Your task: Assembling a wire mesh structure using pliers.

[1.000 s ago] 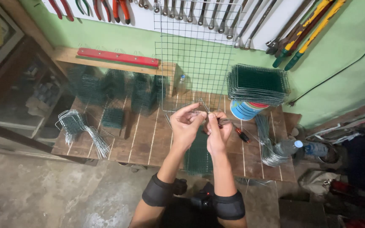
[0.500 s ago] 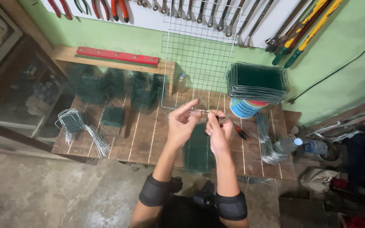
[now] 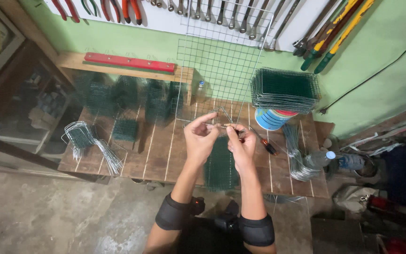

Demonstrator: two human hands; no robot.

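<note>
Here we pinch a thin wire piece [image 3: 222,125] between our left hand [image 3: 199,136] and right hand [image 3: 242,145], both closed on it, above the green mesh panel [image 3: 221,167] on the wooden table [image 3: 160,155].

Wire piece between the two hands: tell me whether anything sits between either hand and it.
Nothing visible does. The left hand and right hand both pinch the thin wire piece directly, above the green mesh panel lying on the wooden workbench.
</note>
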